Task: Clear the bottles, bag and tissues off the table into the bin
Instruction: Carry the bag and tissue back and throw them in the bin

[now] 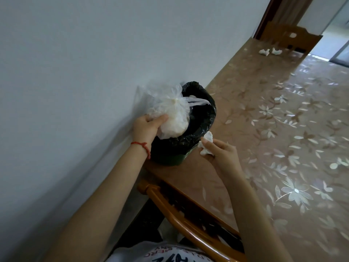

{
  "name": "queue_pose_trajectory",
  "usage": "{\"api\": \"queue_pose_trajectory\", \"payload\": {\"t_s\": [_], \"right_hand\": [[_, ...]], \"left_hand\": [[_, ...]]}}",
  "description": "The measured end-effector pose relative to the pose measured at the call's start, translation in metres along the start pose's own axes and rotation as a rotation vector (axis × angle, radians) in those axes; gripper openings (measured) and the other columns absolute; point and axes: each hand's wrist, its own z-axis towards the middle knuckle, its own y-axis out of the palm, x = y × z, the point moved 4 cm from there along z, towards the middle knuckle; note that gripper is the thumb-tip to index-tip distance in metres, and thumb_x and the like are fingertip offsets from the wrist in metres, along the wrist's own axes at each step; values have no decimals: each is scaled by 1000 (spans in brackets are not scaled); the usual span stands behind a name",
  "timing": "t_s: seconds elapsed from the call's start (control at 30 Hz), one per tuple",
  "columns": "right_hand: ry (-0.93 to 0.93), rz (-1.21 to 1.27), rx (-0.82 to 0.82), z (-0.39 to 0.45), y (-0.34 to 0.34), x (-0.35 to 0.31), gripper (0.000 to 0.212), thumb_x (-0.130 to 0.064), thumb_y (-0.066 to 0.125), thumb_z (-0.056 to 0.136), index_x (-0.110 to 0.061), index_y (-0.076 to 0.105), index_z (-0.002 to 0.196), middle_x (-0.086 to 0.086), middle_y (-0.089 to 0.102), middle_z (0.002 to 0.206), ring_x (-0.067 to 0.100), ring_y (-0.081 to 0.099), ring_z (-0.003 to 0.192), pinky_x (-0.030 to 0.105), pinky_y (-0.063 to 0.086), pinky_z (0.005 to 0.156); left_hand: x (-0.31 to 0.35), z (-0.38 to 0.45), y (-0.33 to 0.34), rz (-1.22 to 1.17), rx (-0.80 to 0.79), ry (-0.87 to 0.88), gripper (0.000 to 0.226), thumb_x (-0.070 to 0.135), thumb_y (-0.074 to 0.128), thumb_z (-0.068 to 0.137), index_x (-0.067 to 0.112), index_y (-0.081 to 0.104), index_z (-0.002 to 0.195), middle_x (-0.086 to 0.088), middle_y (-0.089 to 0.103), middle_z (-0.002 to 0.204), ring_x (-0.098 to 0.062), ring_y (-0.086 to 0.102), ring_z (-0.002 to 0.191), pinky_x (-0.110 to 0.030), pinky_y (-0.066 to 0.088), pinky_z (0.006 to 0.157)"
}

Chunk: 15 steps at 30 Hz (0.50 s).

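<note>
Here, the left hand holds a translucent plastic bag over the mouth of the bin, its grip closed on the bag's lower left side with the thumb pressed across the plastic; the bulk of the bag, with something white inside, lies up and to the right of that grip, over the bin's near-left rim, and its knotted handles trail across the opening. A red cord bracelet circles the left wrist. The right hand pinches a crumpled tissue between thumb and fingers just beside the bin's right rim, the tissue protruding up and left of the grip. The bin, lined with black plastic, stands on the surface, which bears a floral covering, close to the wall. Two further tissues lie at the far end of the surface. A wooden chair back shows below the arms.
</note>
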Motion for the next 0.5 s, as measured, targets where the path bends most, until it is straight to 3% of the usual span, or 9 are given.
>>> {"api": "queue_pose_trajectory", "payload": {"t_s": [0.13, 0.23, 0.3, 0.4, 0.5], "right_hand": [[11, 23, 10, -2, 3, 3, 14, -13, 68, 80, -12, 73, 68, 0, 70, 68, 9, 64, 67, 21, 55, 66], [5, 28, 2, -2, 3, 4, 16, -12, 67, 81, -11, 73, 67, 0, 70, 66, 8, 64, 65, 20, 54, 64], [5, 29, -3, -1, 4, 5, 17, -12, 67, 81, -11, 73, 66, 0, 70, 66, 8, 64, 66, 20, 53, 65], [9, 7, -8, 1, 6, 7, 20, -14, 67, 82, -10, 73, 63, -2, 71, 68, 8, 65, 70, 23, 53, 69], [9, -17, -11, 5, 10, 7, 21, -15, 68, 81, -11, 73, 61, -3, 71, 69, 7, 65, 72, 25, 53, 73]], "left_hand": [[2, 10, 13, 21, -59, -8, 10, 14, 70, 79, 14, 65, 70, -2, 65, 74, -22, 65, 77, -31, 56, 72], [5, 7, 18, 7, -119, -18, 13, 13, 62, 86, 2, 65, 92, -5, 65, 78, -14, 65, 70, -18, 56, 60], [5, 5, 15, 33, -120, -5, 22, 16, 61, 87, 2, 63, 104, -8, 66, 86, -18, 67, 80, -20, 57, 68], [6, -2, 5, 136, -98, 84, 7, 20, 61, 85, 16, 66, 87, -9, 69, 92, -21, 67, 90, -29, 56, 79], [9, -17, -6, 409, -90, 296, 25, 24, 63, 85, 12, 66, 106, -4, 67, 106, -11, 62, 96, -23, 50, 87]]}}
